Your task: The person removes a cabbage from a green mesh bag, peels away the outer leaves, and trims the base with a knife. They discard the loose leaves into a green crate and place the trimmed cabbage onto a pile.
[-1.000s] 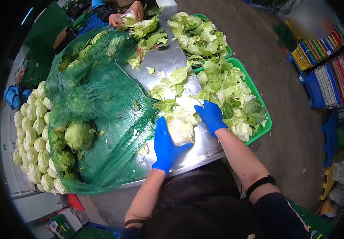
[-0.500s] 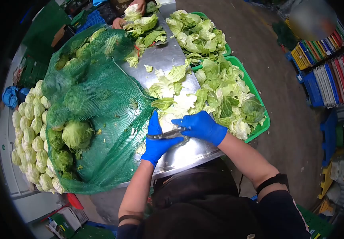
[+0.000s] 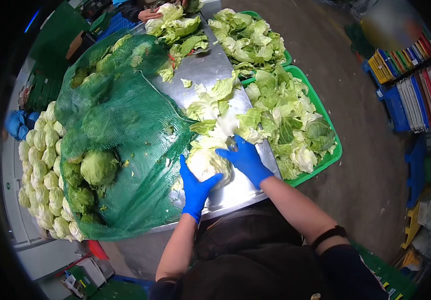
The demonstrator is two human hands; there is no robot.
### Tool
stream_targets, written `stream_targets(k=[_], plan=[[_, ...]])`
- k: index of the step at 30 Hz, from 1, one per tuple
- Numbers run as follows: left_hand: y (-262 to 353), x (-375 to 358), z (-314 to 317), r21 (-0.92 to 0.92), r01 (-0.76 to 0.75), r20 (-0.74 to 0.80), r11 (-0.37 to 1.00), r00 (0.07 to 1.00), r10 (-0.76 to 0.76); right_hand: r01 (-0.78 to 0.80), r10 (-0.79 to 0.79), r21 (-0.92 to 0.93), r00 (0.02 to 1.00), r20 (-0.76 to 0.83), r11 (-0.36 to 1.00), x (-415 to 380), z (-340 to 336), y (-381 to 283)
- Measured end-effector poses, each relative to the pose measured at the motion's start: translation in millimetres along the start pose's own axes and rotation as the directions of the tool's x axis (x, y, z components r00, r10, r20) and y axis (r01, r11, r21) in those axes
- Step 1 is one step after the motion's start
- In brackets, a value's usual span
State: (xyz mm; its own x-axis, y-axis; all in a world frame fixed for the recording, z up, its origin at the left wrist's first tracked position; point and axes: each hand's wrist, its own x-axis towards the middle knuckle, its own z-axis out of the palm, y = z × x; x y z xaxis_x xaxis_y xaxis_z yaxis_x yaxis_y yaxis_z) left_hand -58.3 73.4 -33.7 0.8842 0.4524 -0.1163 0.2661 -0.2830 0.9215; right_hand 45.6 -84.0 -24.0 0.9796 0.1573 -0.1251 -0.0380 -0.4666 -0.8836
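A pale head of lettuce (image 3: pixel 206 163) rests on the metal table in front of me. My left hand (image 3: pixel 195 191), in a blue glove, cups its near left side with thumb and fingers spread around it. At the upper right of the head is my right hand (image 3: pixel 248 159), also gloved in blue, its fingers apart and the tips at the outer surface. Whether those tips press on the leaves is hard to tell. Loose lettuce leaves (image 3: pixel 208 109) lie just beyond the head. No knife shows in either hand now.
Green mesh netting (image 3: pixel 140 120) with untrimmed lettuce heads (image 3: pixel 99 167) covers the left side. Trimmed heads (image 3: pixel 40 170) are stacked beyond it. Green crates (image 3: pixel 336 150) of leaves stand along the right edge of the metal table (image 3: pixel 195 75). Another person's hand (image 3: pixel 150 15) works at the far end.
The grey blade-like tool that was between my hands is out of sight. My right hand has moved off it to the lettuce's right side; my left hand has opened around the head.
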Motion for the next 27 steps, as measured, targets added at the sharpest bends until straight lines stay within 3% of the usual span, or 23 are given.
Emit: stream_targets(k=[2,4,6,7,8,10,11,13,14,15,16,17,18,20,22,23,24,25,26,27], plan=[[-1.4,-0.7,-9.5,-0.235,0.07,0.067,0.97,0.996,-0.055,-0.094,0.099,-0.037,0.975,0.196,0.995,18.9,10.1,9.9],[-5.3,-4.1,-17.7,-0.29,0.04,0.036,0.956,0.999,-0.031,0.001,-0.001,0.002,0.994,0.108,1.0,18.1,13.2,21.2],[-3.7,-9.3,-26.9,-0.548,0.217,0.081,0.808,0.975,-0.207,0.001,-0.001,-0.011,1.0,-0.02,1.0,21.6,-7.7,27.8],[-22.9,-9.5,-28.6,-0.664,0.217,0.104,0.715,0.974,-0.199,-0.039,0.039,-0.035,0.999,-0.004,0.999,27.1,-23.9,36.8],[-18.4,-11.9,-31.7,-0.668,0.213,0.092,0.713,0.974,-0.205,-0.08,0.081,-0.061,0.997,0.016,0.995,31.2,-40.8,47.1],[7.3,-18.0,-40.5,-0.782,0.267,0.153,0.564,0.958,-0.242,0.108,-0.074,-0.493,0.993,0.088,0.863,35.2,-70.7,51.9],[21.3,-19.5,-41.8,-0.756,0.25,0.136,0.604,0.964,-0.23,0.116,-0.079,-0.49,0.992,0.095,0.864,31.1,-70.8,33.5],[31.9,-18.7,-42.1,-0.722,0.245,0.142,0.647,0.968,-0.209,0.103,-0.153,-0.528,0.987,-0.052,0.843,10.6,-68.8,-11.9],[34.5,-17.3,-41.1,-0.682,0.242,0.158,0.691,0.97,-0.183,0.079,-0.059,-0.403,0.996,0.062,0.912,-2.2,-68.3,-45.4],[36.4,-16.2,-37.5,-0.67,0.229,0.145,0.707,0.973,-0.178,0.274,-0.249,-0.368,0.962,0.114,0.889,-14.2,-58.5,-57.5],[41.0,-15.6,-34.1,-0.666,0.23,0.149,0.709,0.973,-0.175,0.286,-0.236,-0.193,0.94,0.246,0.939,-25.9,-51.0,-68.8],[47.7,-16.3,-31.2,-0.672,0.256,0.166,0.695,0.967,-0.195,0.295,-0.222,-0.151,0.901,0.373,0.943,-33.8,-44.8,-82.5],[51.3,-17.2,-29.4,-0.677,0.282,0.183,0.68,0.959,-0.216,0.413,-0.392,-0.004,0.866,0.311,0.911,-37.6,-26.6,-65.6],[38.4,-17.7,-31.5,-0.681,0.314,0.221,0.662,0.949,-0.223,0.47,-0.505,0.184,0.809,0.3,0.863,-32.5,-27.7,-56.4],[30.0,-20.2,-35.0,-0.788,0.321,0.242,0.525,0.946,-0.215,0.211,-0.346,0.402,0.889,0.301,0.891,-26.0,-50.0,-49.1],[27.3,-20.3,-37.5,-0.814,0.329,0.255,0.479,0.943,-0.214,0.106,-0.228,0.469,0.951,0.211,0.877,-19.7,-57.5,-40.9],[26.8,-21.2,-40.3,-0.817,0.327,0.25,0.476,0.943,-0.219,0.188,-0.225,0.44,0.974,0.031,0.878,-8.2,-60.3,-26.6],[29.3,-21.5,-43.3,-0.806,0.331,0.265,0.491,0.943,-0.2,0.151,-0.158,0.141,0.986,0.047,0.979,0.2,-76.8,-31.9],[30.9,-21.1,-45.7,-0.794,0.333,0.279,0.508,0.943,-0.182,0.1,-0.094,-0.17,0.995,0.041,0.98,4.2,-89.5,-42.4],[28.1,-19.4,-46.0,-0.774,0.32,0.271,0.546,0.947,-0.171,0.103,-0.096,-0.165,0.994,0.047,0.981,1.6,-86.0,-50.0]])
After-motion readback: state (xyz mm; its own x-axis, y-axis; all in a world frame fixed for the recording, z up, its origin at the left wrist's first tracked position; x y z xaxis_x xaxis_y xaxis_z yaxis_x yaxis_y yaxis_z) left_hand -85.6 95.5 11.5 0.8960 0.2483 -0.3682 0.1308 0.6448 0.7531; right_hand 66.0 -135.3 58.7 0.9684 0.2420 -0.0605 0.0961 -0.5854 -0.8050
